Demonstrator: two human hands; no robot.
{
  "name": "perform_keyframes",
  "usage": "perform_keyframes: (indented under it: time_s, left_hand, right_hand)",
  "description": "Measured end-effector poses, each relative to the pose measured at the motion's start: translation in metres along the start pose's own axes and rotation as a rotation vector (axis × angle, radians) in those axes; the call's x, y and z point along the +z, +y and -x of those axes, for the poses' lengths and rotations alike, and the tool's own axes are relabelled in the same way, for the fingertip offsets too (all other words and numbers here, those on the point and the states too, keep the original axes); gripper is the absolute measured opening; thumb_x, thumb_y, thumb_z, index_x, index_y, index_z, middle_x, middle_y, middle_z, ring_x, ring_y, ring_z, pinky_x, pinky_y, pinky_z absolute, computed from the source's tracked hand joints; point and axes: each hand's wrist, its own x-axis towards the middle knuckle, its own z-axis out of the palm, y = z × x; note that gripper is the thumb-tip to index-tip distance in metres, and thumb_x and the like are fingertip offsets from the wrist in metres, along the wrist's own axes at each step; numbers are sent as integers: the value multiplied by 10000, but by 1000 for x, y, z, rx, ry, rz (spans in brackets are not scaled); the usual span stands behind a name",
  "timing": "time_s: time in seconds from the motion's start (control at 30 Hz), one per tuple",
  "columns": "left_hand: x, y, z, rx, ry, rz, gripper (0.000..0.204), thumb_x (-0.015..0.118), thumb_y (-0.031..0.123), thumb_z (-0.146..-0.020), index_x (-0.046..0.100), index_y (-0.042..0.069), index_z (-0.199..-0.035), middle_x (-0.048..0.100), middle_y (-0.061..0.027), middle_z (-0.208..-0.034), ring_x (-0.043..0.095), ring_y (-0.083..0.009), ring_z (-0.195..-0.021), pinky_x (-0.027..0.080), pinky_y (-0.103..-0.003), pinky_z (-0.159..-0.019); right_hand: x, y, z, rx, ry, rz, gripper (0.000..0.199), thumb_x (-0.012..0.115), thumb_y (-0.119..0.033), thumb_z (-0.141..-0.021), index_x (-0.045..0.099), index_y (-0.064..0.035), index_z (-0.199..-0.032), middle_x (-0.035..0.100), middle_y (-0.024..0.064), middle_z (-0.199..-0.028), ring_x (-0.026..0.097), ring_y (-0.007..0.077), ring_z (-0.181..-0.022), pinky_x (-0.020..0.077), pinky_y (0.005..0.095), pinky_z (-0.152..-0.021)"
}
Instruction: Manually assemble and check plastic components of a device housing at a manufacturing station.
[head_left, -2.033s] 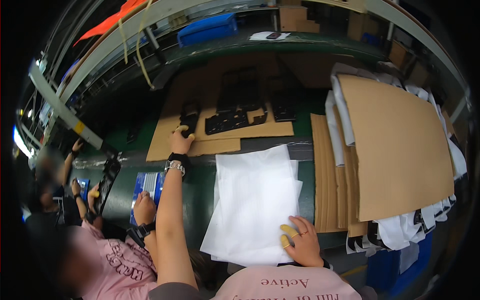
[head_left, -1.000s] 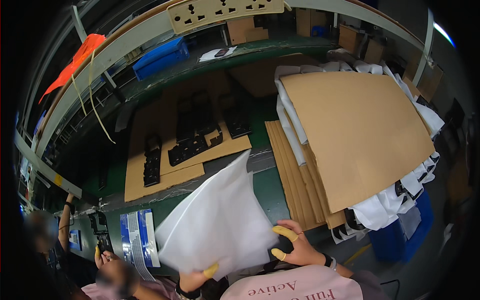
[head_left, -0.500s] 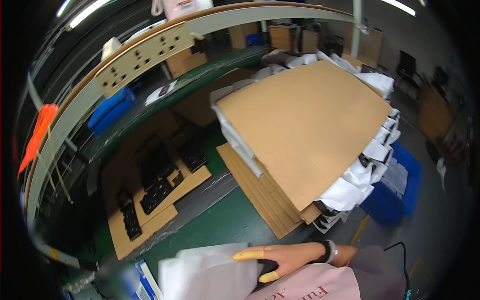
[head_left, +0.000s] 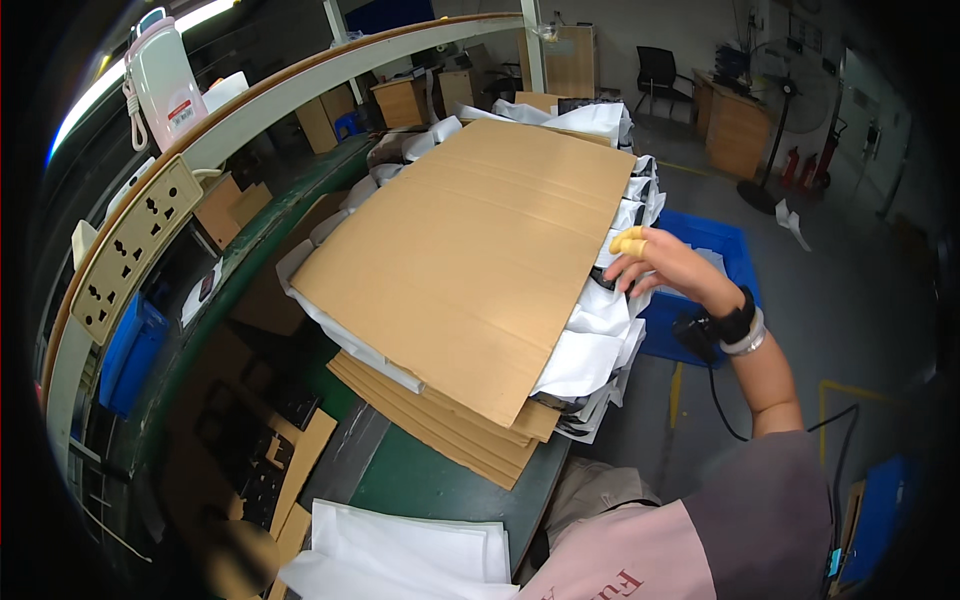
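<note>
My right hand (head_left: 665, 265), with yellow finger covers on two digits, hangs at the right side of a tall stack on the bench. Its fingers are slightly bent and apart, and nothing shows between them. Just beside them, white wrapping sheets (head_left: 585, 360) with dark parts stick out from the stack; whether the fingertips touch them I cannot tell. A large brown cardboard sheet (head_left: 470, 260) covers the stack's top. Loose white sheets (head_left: 400, 540) lie on the green bench at the near edge. My left hand is out of view.
A blue bin (head_left: 735, 245) stands on the floor right of the stack. Flat cardboard pieces (head_left: 440, 420) lie under the stack's near side. A shelf rail with a socket strip (head_left: 135, 250) runs along the left. A cable (head_left: 725, 410) hangs near my right arm.
My right hand has left the white sheets at the near edge and moved up and right to the stack's side. The view has turned right, and the sheets now lie flat.
</note>
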Motion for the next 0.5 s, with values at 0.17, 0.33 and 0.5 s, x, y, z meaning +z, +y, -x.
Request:
perform_keyframes:
  time_s: [0.17,0.33,0.5]
  left_hand:
    - [-12,7,8,37,81,182,230,576,135,-856,560,4,-1044,598,-64,-947,558,-151,-846,470,-302,-742]
    - [-21,13,14,66,149,362,200,557,128,-865,564,8,-1026,593,-59,-929,551,-145,-831,467,-298,-732]
    - [-31,19,25,96,227,545,173,537,120,-875,568,12,-1007,589,-54,-911,544,-139,-817,464,-294,-722]
  right_hand:
    - [12,-7,-11,118,-8,-112,404,433,-286,-949,418,-1,-1235,600,211,-1091,653,214,-862,550,258,-700]
    - [11,-11,-14,206,-105,-238,468,448,-316,-953,352,-10,-1294,546,226,-1160,601,252,-1008,522,358,-862]
    - [18,6,-28,87,58,-642,365,420,-285,-973,399,-37,-1240,500,207,-1165,536,282,-1088,483,390,-934]
